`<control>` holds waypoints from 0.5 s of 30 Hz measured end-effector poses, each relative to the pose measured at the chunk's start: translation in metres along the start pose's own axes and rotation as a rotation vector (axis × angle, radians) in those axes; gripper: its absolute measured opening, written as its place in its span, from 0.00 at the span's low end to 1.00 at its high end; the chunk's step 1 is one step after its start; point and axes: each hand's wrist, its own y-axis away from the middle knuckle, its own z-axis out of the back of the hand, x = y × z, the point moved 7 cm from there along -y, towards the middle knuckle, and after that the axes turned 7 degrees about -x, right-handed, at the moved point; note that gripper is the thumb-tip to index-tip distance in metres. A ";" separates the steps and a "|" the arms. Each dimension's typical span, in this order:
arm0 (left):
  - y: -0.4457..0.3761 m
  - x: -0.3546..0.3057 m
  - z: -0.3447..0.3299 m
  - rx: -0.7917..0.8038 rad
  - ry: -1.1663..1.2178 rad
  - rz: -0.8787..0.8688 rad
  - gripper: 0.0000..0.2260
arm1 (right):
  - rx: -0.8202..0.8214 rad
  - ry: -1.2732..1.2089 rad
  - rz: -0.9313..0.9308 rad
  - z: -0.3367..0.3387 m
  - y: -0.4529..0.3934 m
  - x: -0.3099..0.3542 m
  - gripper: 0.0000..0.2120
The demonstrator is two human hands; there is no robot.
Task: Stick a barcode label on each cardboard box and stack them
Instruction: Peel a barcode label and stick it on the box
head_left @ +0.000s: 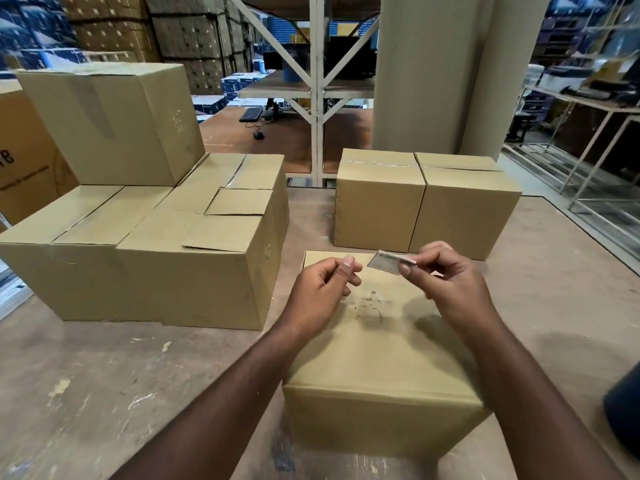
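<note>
Item: right hand (450, 282). A small label (388, 263) is pinched by one end between thumb and fingers (407, 270), held above the far edge of the near cardboard box (377, 362); its face is blurred and no barcode can be read.

Item: left hand (322, 289). Fingers are curled inward with the thumb raised, just beside the label's free corner; whether a backing strip is pinched there cannot be told.

Item: near box. It is set on the bench (104, 393) directly below both hands. A scuffed, torn patch (370, 304) is seen near the centre of its top.

Step in hand, as judged: the label is being readied for sticking. It is best laid on smooth card away from the torn patch, with one edge set down first and the rest pressed flat outward so no crease or bubble is trapped.

Item: two closed boxes (426, 202), touching side by side, beyond the near box.

Item: box stack (145, 237), at the left, with one large box (110, 123) set on top.

Item: printed carton (24, 161), far left; dark lettering is partly cut off, only an "e" being legible. No brand can be read elsewhere.
</note>
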 end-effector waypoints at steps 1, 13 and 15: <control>0.000 -0.003 0.001 0.009 0.032 0.026 0.16 | 0.032 0.061 0.124 -0.001 0.004 0.012 0.06; 0.033 -0.032 -0.072 0.254 0.229 0.089 0.11 | -0.218 0.071 -0.022 0.063 0.101 0.003 0.15; 0.037 -0.039 -0.099 0.316 0.199 0.046 0.11 | -0.330 -0.031 -0.116 0.083 0.117 0.002 0.11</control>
